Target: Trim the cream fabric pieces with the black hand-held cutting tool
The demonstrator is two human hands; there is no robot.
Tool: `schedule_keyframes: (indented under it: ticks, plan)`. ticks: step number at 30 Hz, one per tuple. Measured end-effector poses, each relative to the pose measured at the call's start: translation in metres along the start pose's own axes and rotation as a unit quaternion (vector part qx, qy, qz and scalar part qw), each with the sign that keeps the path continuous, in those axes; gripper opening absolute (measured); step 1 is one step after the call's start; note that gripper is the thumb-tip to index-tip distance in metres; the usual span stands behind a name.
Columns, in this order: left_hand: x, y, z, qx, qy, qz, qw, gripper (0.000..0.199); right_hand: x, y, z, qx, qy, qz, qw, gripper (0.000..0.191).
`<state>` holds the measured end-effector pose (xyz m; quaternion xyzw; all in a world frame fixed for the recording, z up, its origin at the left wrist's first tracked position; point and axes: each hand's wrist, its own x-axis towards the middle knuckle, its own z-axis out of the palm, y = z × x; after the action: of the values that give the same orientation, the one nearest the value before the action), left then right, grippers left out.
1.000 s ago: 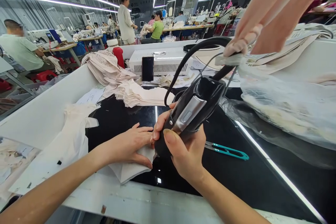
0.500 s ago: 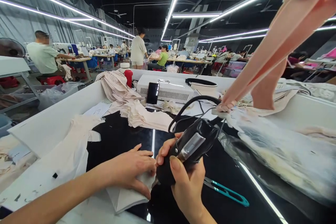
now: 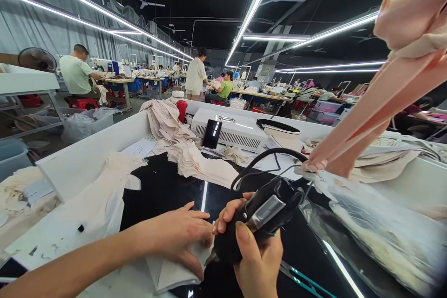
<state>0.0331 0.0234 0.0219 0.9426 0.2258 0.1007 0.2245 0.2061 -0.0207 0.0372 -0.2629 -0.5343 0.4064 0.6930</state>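
My right hand [image 3: 256, 251] is wrapped round a black corded electric hand tool [image 3: 265, 209] with a silver metal plate on its side. The tool's lower end points toward my left hand and is mostly hidden by my fingers. Stretched fingers and a spread thumb of my left hand [image 3: 186, 240] lie on a folded piece of white fabric [image 3: 174, 272], pressing it onto the glossy black tabletop [image 3: 160, 195]. The tool's end and the fabric's right edge are close together; whether they touch, I cannot tell. Teal-handled thread snips [image 3: 307, 281] lie right of my right hand.
Stacked cream fabric pieces [image 3: 202, 165] lie ahead, near a phone [image 3: 211, 134] and a white vented box [image 3: 230, 130]. Peach fabric strips [image 3: 370, 107] hang at right above a clear plastic bag [image 3: 380, 223]. White cloth [image 3: 101, 195] covers the left side. Several people work beyond.
The view has shifted, so the background sits lower and farther right. The tool and my right hand appear slightly lower and to the right. My left hand stays on the white fabric.
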Motion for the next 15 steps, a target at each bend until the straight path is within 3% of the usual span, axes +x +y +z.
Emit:
schedule_keyframes:
  ticks: [3, 5, 7, 10, 15]
  plan:
    - [-0.008, 0.008, 0.006, 0.043, 0.057, 0.001, 0.997, 0.042, 0.002, -0.002, 0.0, -0.001, 0.01, 0.0, 1.0, 0.033]
    - [-0.015, 0.016, 0.014, 0.102, 0.109, -0.031, 0.988, 0.035, 0.003, -0.004, 0.0, 0.001, 0.013, -0.002, 1.0, 0.032]
    - [-0.022, 0.023, 0.027, 0.188, 0.136, -0.068, 0.97, 0.023, 0.005, -0.005, 0.0, 0.004, 0.01, -0.006, 1.0, 0.029]
    - [-0.03, 0.025, 0.049, 0.291, 0.165, -0.057, 0.941, 0.025, 0.006, -0.008, 0.0, 0.009, 0.005, -0.007, 1.0, 0.026]
    - [-0.034, 0.015, 0.069, 0.305, 0.226, -0.041, 0.924, 0.025, 0.007, -0.011, -0.002, 0.001, 0.013, -0.007, 1.0, 0.028]
